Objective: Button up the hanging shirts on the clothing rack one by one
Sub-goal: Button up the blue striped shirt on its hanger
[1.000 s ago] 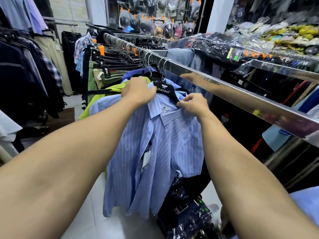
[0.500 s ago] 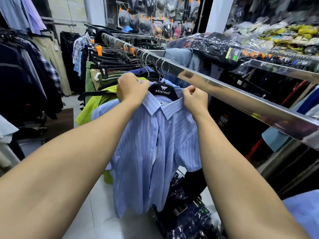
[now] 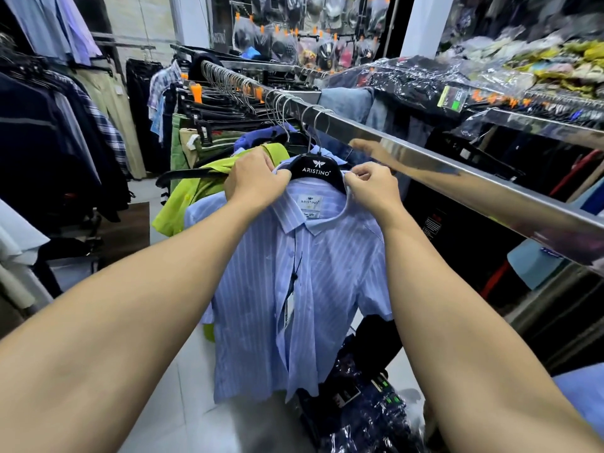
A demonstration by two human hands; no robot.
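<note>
While the pale blue striped shirt (image 3: pixel 300 289) is hanging from a black hanger (image 3: pixel 315 170) on the shiny metal rail (image 3: pixel 457 178), both hands are working at its collar; the left hand (image 3: pixel 253 181) is curling its fingers round the collar's left side, just beside the hanger's shoulder; the right hand (image 3: pixel 371 188) is pinching the collar's right edge between thumb and fingers; the shirt front is lying partly open lower down, with a tag (image 3: pixel 289 310) dangling in the gap; a lime green garment (image 3: pixel 196 194) is hanging just behind the shirt on the left; plastic-wrapped dark clothes (image 3: pixel 359 403) are lying below on the floor.
</note>
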